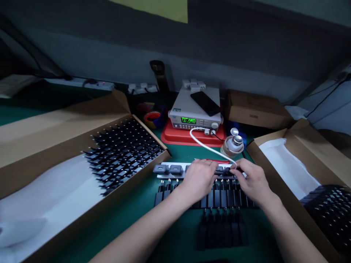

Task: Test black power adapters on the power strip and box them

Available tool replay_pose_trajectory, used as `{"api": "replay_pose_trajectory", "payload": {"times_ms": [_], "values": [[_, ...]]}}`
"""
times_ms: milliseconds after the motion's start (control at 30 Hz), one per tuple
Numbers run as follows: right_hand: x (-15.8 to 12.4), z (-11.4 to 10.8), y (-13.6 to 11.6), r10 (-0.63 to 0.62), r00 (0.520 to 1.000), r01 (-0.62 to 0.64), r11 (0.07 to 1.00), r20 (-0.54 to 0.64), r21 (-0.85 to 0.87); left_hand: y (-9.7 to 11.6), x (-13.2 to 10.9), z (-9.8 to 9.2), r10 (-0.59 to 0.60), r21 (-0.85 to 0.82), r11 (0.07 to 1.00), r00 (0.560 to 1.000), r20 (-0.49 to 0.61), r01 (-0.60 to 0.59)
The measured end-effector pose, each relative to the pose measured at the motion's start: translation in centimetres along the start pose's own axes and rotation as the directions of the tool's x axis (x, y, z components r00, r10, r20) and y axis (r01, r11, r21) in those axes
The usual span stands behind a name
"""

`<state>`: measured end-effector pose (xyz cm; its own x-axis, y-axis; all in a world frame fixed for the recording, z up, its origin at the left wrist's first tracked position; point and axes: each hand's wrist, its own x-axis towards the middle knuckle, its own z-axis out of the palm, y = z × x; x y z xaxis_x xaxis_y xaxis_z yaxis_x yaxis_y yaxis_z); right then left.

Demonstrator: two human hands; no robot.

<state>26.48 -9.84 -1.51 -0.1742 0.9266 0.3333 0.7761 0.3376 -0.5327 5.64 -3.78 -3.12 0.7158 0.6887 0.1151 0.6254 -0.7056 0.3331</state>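
Note:
A white power strip (pixel 167 176) lies across the green bench with several black plug-in chargers (pixel 176 169) seated along it. My left hand (pixel 199 179) is closed over the middle of the strip, its thumb and fingers around one charger there. That charger is mostly covered by the hand. My right hand (pixel 251 179) pinches the end of a white cable (pixel 210 148) at the strip's right part, against a charger; the connector itself is hidden by the fingertips. Below the strip, a row of black chargers (pixel 210 199) lies with pins pointing away, and a second row (pixel 222 230) sits nearer me.
A bench meter (pixel 196 106) with green digits stands on a red tray (pixel 175 135), a phone (pixel 205 103) on top. Open cardboard boxes with chargers flank the bench, left (pixel 142 170) and right (pixel 285 179). A pump bottle (pixel 233 144) stands behind my right hand.

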Motion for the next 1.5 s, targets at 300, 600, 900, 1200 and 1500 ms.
{"api": "replay_pose_trajectory", "payload": {"times_ms": [300, 600, 900, 1200, 1500], "values": [[0.4, 0.3, 0.5, -0.115, 0.992, 0.121, 0.983, 0.048, -0.140, 0.1, 0.1, -0.8, 0.048, -0.058, 0.997, 0.999, -0.019, -0.049], [0.3, -0.1, 1.1, -0.113, 0.992, 0.119, 0.986, 0.063, -0.113, 1.8, 0.7, -0.2, 0.142, -0.105, 0.984, 0.989, -0.052, -0.146], [0.3, -0.1, 1.3, -0.115, 0.992, 0.121, 0.982, 0.049, -0.142, 2.3, 1.1, 1.4, 0.133, -0.062, 0.988, 0.982, -0.132, -0.142], [3.4, -3.0, -4.0, 0.181, 0.946, -0.147, 0.979, -0.268, 0.141, 1.7, 1.2, 0.7, 0.177, -0.238, 0.945, 0.963, -0.201, -0.224], [11.2, 8.3, -10.0, -0.133, 0.970, 0.036, 0.903, 0.201, 0.427, -1.1, -10.6, -3.1, -0.060, -0.796, 0.573, 0.958, -0.279, -0.196]]}}
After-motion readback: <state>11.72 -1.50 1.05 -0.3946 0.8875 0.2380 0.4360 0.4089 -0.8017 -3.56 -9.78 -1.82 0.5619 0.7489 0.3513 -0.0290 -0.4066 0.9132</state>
